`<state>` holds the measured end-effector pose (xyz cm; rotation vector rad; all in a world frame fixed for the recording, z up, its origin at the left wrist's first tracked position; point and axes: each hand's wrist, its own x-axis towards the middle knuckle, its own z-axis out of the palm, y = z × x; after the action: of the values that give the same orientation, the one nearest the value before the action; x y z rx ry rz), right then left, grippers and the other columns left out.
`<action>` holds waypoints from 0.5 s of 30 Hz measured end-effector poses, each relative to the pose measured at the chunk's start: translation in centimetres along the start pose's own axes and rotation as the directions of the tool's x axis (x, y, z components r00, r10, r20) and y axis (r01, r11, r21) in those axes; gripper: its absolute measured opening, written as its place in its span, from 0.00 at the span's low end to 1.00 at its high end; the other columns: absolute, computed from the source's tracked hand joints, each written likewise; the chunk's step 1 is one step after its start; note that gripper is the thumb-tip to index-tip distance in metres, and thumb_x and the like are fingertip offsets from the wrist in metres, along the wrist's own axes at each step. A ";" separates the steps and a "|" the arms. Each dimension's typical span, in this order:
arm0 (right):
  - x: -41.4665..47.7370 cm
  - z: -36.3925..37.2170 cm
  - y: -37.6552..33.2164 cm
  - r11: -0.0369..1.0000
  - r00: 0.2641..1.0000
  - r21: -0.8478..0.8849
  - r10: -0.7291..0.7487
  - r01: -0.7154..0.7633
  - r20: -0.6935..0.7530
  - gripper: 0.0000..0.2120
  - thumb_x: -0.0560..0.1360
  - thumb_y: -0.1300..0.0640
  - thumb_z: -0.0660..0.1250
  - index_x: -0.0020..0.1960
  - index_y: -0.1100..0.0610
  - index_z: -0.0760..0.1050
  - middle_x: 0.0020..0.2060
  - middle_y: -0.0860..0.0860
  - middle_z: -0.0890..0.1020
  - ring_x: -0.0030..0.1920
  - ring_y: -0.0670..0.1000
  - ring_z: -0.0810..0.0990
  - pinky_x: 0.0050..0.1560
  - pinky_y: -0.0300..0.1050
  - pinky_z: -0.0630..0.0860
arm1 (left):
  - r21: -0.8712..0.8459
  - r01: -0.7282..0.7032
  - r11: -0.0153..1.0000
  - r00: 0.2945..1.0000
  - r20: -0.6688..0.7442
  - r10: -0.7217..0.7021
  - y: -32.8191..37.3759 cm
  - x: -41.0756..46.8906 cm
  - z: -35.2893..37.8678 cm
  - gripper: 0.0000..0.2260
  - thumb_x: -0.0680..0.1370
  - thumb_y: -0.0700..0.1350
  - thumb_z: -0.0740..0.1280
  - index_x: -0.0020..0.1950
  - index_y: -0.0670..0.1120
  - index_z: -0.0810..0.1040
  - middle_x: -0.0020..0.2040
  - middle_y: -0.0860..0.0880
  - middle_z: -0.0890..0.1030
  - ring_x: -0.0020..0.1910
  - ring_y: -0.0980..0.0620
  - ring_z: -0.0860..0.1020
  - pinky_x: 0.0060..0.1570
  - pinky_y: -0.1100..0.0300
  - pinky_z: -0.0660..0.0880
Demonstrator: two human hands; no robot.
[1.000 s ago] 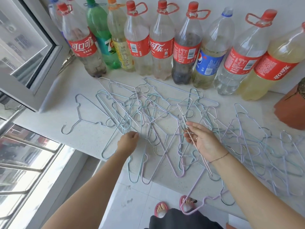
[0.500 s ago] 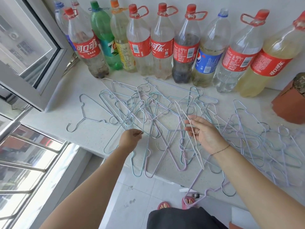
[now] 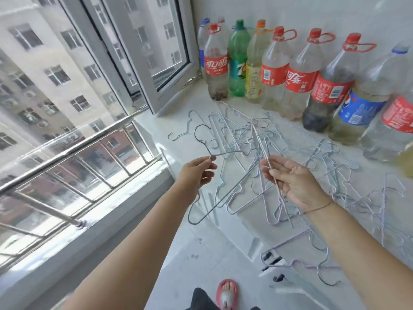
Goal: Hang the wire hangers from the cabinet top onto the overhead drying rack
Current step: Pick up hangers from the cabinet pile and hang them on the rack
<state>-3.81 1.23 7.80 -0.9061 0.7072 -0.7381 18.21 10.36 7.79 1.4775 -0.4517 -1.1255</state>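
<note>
Head view: left hand [image 3: 196,173] pinches hanger [image 3: 225,152], hook pointing away.

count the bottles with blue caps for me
2. One blue-capped bottle stands at the row's far left, behind a red-capped cola bottle; the Pepsi bottle stands near the right. Bottles at the right edge have caps cut off, so more may be hidden.
</note>
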 end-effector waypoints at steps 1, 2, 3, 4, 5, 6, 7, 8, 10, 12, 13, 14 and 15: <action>-0.4 1.0 0.1 1.000 0.999 -0.006 0.013 -0.013 0.041 0.16 0.74 0.76 0.56 0.54 0.61 0.75 0.42 0.52 0.86 0.41 0.47 0.84 0.45 0.36 0.80 | -0.059 0.006 0.998 1.000 -0.025 -0.008 -0.1 -1.8 -0.9 0.08 0.79 0.39 0.62 0.51 0.44 0.80 0.36 0.50 0.78 0.30 0.54 0.71 0.33 0.64 0.66; -1.0 2.2 0.2 0.999 0.997 -0.018 0.029 -0.027 0.077 0.15 0.74 0.75 0.57 0.53 0.61 0.75 0.41 0.52 0.86 0.41 0.47 0.84 0.44 0.37 0.80 | -0.107 0.006 0.994 0.999 -0.045 -0.011 -0.3 -3.8 -1.9 0.08 0.79 0.39 0.62 0.53 0.44 0.80 0.36 0.50 0.78 0.30 0.54 0.70 0.33 0.64 0.65; -1.5 3.4 0.5 0.999 0.993 -0.030 0.046 -0.043 0.110 0.14 0.74 0.75 0.57 0.52 0.62 0.75 0.40 0.52 0.86 0.40 0.47 0.84 0.43 0.37 0.80 | -0.147 0.000 0.989 0.998 -0.064 -0.010 -0.5 -5.7 -2.9 0.08 0.79 0.39 0.62 0.54 0.44 0.80 0.36 0.50 0.78 0.30 0.54 0.70 0.32 0.64 0.65; -2.1 4.7 0.8 0.997 0.988 -0.040 0.067 -0.062 0.138 0.13 0.74 0.74 0.58 0.51 0.62 0.75 0.39 0.52 0.86 0.40 0.48 0.84 0.42 0.37 0.80 | -0.179 -0.010 0.984 0.996 -0.084 -0.005 -0.6 -7.6 -4.0 0.09 0.79 0.39 0.61 0.55 0.44 0.80 0.36 0.50 0.78 0.30 0.54 0.71 0.31 0.64 0.66; -2.7 6.1 1.3 0.995 0.981 -0.044 0.093 -0.086 0.168 0.12 0.74 0.74 0.58 0.50 0.62 0.75 0.38 0.52 0.86 0.39 0.48 0.84 0.42 0.38 0.81 | -0.212 -0.024 0.977 0.995 -0.104 0.002 -0.8 -9.5 -5.2 0.09 0.79 0.39 0.61 0.55 0.45 0.80 0.37 0.50 0.78 0.30 0.55 0.71 0.31 0.65 0.67; -3.4 7.6 1.8 0.992 0.972 -0.052 0.121 -0.113 0.200 0.11 0.74 0.73 0.59 0.50 0.62 0.75 0.37 0.52 0.86 0.39 0.48 0.84 0.42 0.38 0.81 | -0.250 -0.041 0.967 0.992 -0.123 0.010 -1.1 -11.4 -6.6 0.09 0.79 0.39 0.61 0.55 0.45 0.80 0.37 0.50 0.78 0.30 0.55 0.72 0.31 0.65 0.68; -4.1 9.2 2.4 0.988 0.960 -0.065 0.149 -0.137 0.236 0.11 0.74 0.73 0.59 0.50 0.62 0.75 0.37 0.52 0.86 0.39 0.48 0.84 0.42 0.38 0.81 | -0.287 -0.062 0.956 0.990 -0.142 0.021 -1.4 -13.3 -7.9 0.10 0.79 0.38 0.61 0.56 0.46 0.79 0.37 0.50 0.78 0.30 0.56 0.73 0.32 0.65 0.69; -4.9 10.9 3.1 0.984 0.945 -0.083 0.175 -0.158 0.276 0.11 0.74 0.73 0.59 0.51 0.62 0.75 0.37 0.53 0.86 0.39 0.48 0.84 0.42 0.38 0.81 | -0.307 -0.087 0.948 0.985 -0.170 0.036 -1.7 -15.2 -9.5 0.10 0.79 0.38 0.61 0.57 0.47 0.78 0.38 0.50 0.79 0.30 0.56 0.74 0.32 0.65 0.70; -6.8 14.7 4.9 0.974 0.905 -0.118 0.223 -0.192 0.362 0.10 0.74 0.72 0.60 0.51 0.63 0.75 0.37 0.53 0.85 0.38 0.48 0.84 0.41 0.38 0.81 | -0.299 -0.138 0.944 0.965 -0.255 0.061 -2.5 -19.1 -12.7 0.12 0.79 0.38 0.61 0.60 0.48 0.77 0.40 0.50 0.80 0.32 0.56 0.75 0.32 0.65 0.71; -9.0 18.8 7.0 0.963 0.857 -0.147 0.266 -0.224 0.440 0.10 0.74 0.73 0.59 0.50 0.63 0.75 0.36 0.54 0.85 0.37 0.49 0.84 0.41 0.39 0.81 | -0.289 -0.183 0.940 0.933 -0.352 0.074 -3.4 -23.3 -16.0 0.13 0.79 0.37 0.61 0.61 0.48 0.77 0.40 0.50 0.81 0.34 0.54 0.75 0.33 0.64 0.70; -10.2 20.9 8.0 0.957 0.831 -0.164 0.289 -0.239 0.475 0.10 0.74 0.73 0.59 0.50 0.63 0.75 0.35 0.54 0.85 0.36 0.49 0.84 0.41 0.39 0.81 | -0.297 -0.207 0.932 0.914 -0.398 0.077 -3.9 -25.5 -17.7 0.13 0.79 0.37 0.61 0.60 0.48 0.77 0.40 0.50 0.81 0.34 0.54 0.74 0.34 0.63 0.69; -11.5 23.0 9.1 0.950 0.802 -0.184 0.312 -0.252 0.509 0.10 0.74 0.73 0.59 0.50 0.63 0.75 0.35 0.54 0.85 0.35 0.49 0.84 0.40 0.39 0.81 | -0.308 -0.233 0.922 0.894 -0.441 0.079 -4.4 -27.8 -19.3 0.13 0.79 0.37 0.61 0.60 0.48 0.77 0.39 0.50 0.81 0.34 0.53 0.73 0.34 0.62 0.69; -12.9 25.1 10.1 0.942 0.771 -0.205 0.335 -0.265 0.541 0.10 0.74 0.72 0.59 0.49 0.62 0.75 0.34 0.54 0.85 0.34 0.49 0.84 0.39 0.39 0.81 | -0.319 -0.261 0.911 0.874 -0.480 0.082 -4.8 -30.2 -20.9 0.13 0.79 0.36 0.60 0.61 0.47 0.77 0.38 0.50 0.80 0.34 0.53 0.73 0.34 0.62 0.69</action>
<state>11.50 26.51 12.77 -1.0257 0.3421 -0.1103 20.10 47.10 12.29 1.2744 -0.0284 -0.6384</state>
